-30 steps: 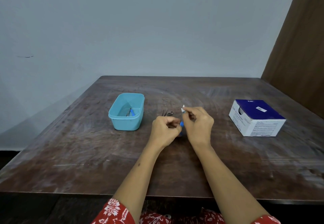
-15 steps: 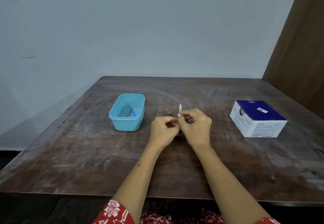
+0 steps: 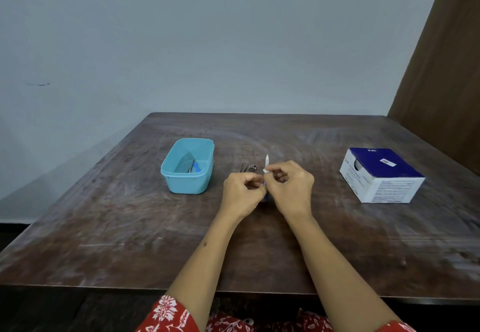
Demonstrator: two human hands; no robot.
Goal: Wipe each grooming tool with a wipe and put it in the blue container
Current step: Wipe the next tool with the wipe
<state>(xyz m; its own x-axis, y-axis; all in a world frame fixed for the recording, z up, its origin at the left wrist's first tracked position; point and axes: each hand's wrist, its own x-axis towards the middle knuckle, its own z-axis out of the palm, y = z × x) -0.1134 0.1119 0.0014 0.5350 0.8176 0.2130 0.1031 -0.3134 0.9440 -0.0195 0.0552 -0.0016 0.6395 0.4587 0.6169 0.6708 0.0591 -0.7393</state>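
My left hand [image 3: 242,192] and my right hand [image 3: 289,187] meet fingertip to fingertip over the middle of the table. Between them is a small tool with a blue handle [image 3: 265,184], mostly hidden; my left hand pinches it. My right hand pinches a small white wipe [image 3: 266,163] whose tip sticks up above the fingers. Several metal grooming tools [image 3: 248,167] lie on the table just behind my hands. The blue container [image 3: 181,185] stands to the left, with a tool with a blue part [image 3: 195,167] inside.
A white and dark blue cardboard box [image 3: 381,176] sits at the right of the brown wooden table [image 3: 130,228]. A wall runs behind the table and a brown panel stands at the far right.
My right hand has slid left against my left hand, closing the small gap, and the white wipe tip has risen a little. Container, box and loose tools stay put.
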